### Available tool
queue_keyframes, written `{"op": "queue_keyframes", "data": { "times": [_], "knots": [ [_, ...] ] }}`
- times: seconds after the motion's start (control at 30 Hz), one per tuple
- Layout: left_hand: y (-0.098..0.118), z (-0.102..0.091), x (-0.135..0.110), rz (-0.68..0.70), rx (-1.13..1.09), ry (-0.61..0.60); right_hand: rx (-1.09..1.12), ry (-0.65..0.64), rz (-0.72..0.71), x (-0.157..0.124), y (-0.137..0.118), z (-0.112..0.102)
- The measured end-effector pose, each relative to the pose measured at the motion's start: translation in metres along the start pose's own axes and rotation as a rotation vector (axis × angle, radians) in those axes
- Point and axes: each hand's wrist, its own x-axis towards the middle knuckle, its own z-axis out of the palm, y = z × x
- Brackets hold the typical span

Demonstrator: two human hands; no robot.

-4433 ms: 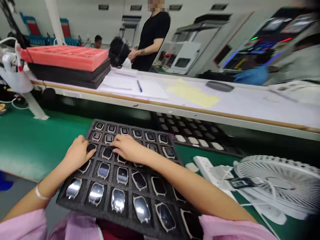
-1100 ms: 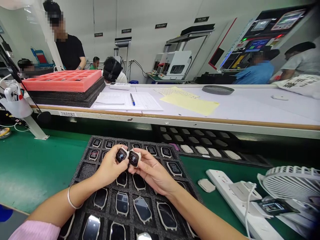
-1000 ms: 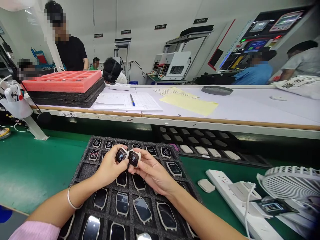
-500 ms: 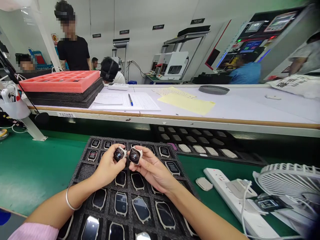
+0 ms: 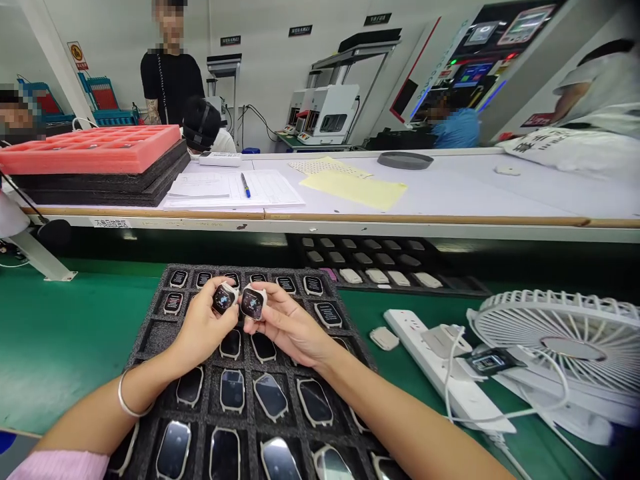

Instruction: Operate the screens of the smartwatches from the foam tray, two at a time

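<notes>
My left hand (image 5: 207, 325) is closed around a smartwatch case (image 5: 225, 299) whose dark screen is lit with a small picture. Beside it, my right hand (image 5: 290, 325) grips a second smartwatch case (image 5: 253, 303) with a similar lit screen. The two watches are side by side, close together, faces tilted up towards me. Both hands are above a black foam tray (image 5: 149, 319), its compartments holding many strapless watch cases. Those in the far rows show white text, while nearer ones such as this watch case (image 5: 233, 391) have dark screens. My forearms hide part of the tray.
Right of the tray are a pale watch-sized piece (image 5: 385, 339), a white power strip (image 5: 450, 380) and a white fan (image 5: 545, 347). Behind runs a raised shelf (image 5: 460, 193) with papers, yellow sheets (image 5: 355, 188) and red foam trays (image 5: 95, 157). Several people are beyond it.
The view has turned slightly, so the scene sits further left and higher. Both hands keep hold of their watches in nearly the same pose. The standing person beyond the shelf has shifted right.
</notes>
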Motion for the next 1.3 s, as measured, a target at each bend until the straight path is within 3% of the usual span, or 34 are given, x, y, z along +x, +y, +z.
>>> {"op": "queue_keyframes", "data": {
  "times": [0.9,1.1,1.3],
  "knots": [
    [0.001,-0.003,0.003,0.0,0.034,0.032,-0.011,0.03,0.003,-0.001,-0.004,0.004],
    [0.0,-0.001,0.006,-0.113,-0.186,0.0,0.057,0.154,0.064,0.004,-0.008,0.002],
    [0.005,-0.003,0.008,-0.252,-0.423,-0.065,0.046,0.271,0.019,0.008,-0.01,-0.007]
  ]
}}
